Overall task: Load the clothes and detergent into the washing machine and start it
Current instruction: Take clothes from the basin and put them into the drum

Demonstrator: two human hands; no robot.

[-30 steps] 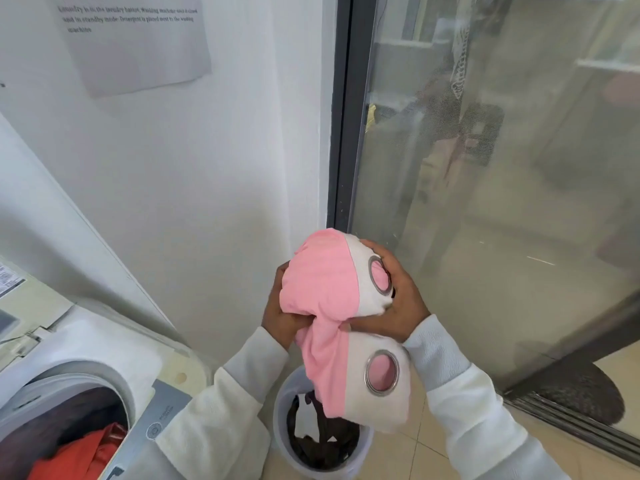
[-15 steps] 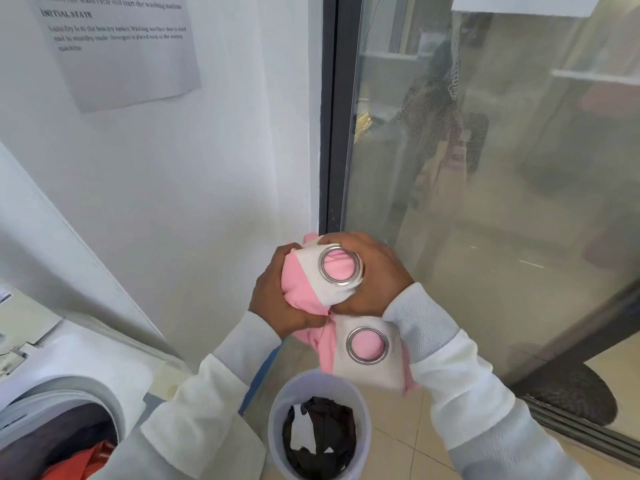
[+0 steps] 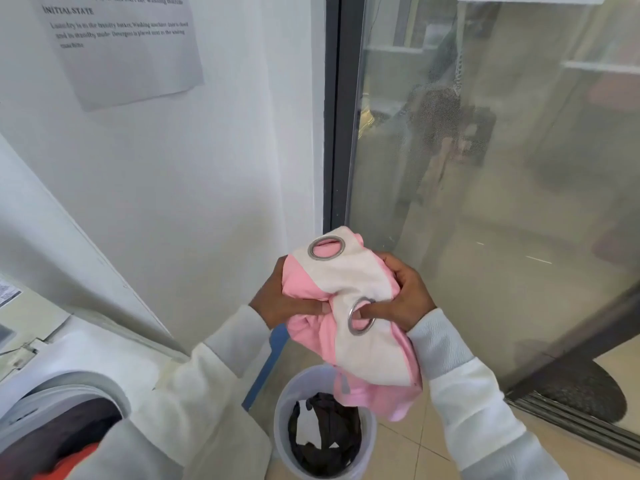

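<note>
A pink and white cloth with metal eyelet rings (image 3: pixel 349 282) is bunched between both hands above the laundry basket (image 3: pixel 287 403). My left hand (image 3: pixel 280 299) grips its pink left side. My right hand (image 3: pixel 403 299) grips the white right side, thumb pushed through the lower ring. The round white basket stands on the floor and holds dark clothes (image 3: pixel 325 434). At the lower left the washing machine (image 3: pixel 86 362) shows its open drum with an orange garment (image 3: pixel 65 462) inside. No detergent is in view.
A white wall with a taped paper notice (image 3: pixel 124 46) rises behind. A dark-framed glass sliding door (image 3: pixel 485 168) fills the right side, its track along the tiled floor. A blue object (image 3: pixel 266 365) stands between machine and basket.
The cloth has been gathered and turned in both hands: the upper ring now faces up and my right thumb has gone through the lower ring. The view has shifted slightly.
</note>
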